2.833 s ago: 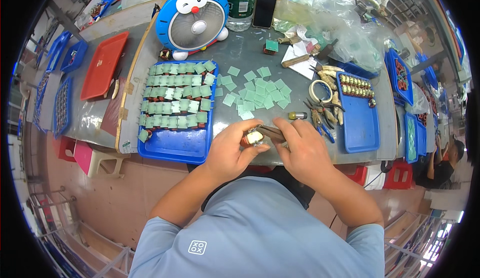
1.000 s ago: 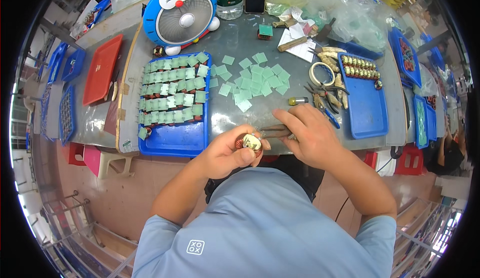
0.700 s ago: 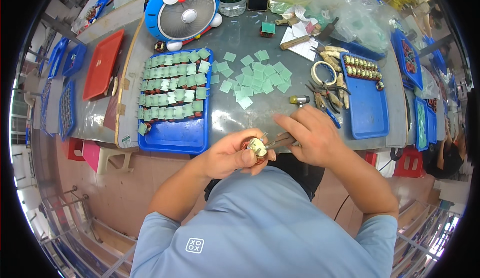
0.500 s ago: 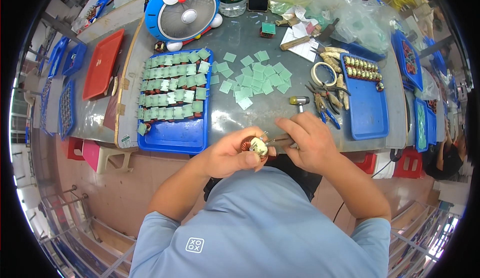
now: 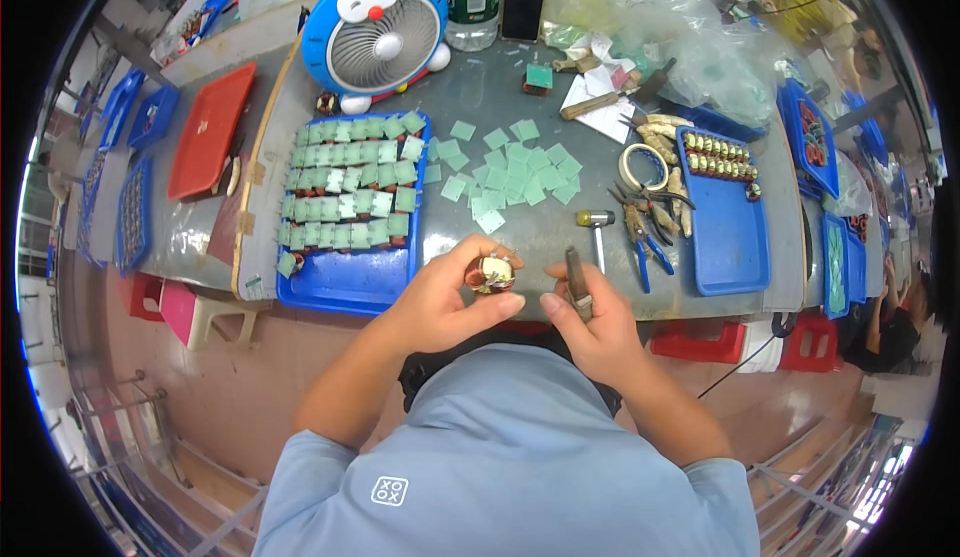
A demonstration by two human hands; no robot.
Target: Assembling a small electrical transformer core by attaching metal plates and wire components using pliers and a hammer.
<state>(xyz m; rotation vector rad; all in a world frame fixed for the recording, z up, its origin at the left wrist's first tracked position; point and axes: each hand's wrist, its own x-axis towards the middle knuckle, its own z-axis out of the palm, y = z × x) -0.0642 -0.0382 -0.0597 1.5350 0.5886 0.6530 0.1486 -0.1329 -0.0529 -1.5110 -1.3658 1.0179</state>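
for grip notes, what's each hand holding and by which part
The left hand holds a copper coil by its outer edge, thumb on the near side; the right hand grips a dark tool by its nearer part, far end free.

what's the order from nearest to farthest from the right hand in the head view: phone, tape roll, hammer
1. Hammer: just beyond the right hand
2. Tape roll: farther out, slightly right
3. Phone: toward the bench's far side, left

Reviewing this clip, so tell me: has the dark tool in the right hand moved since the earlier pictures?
Yes: the dark tool's tip has shifted right, nearer the hammer.
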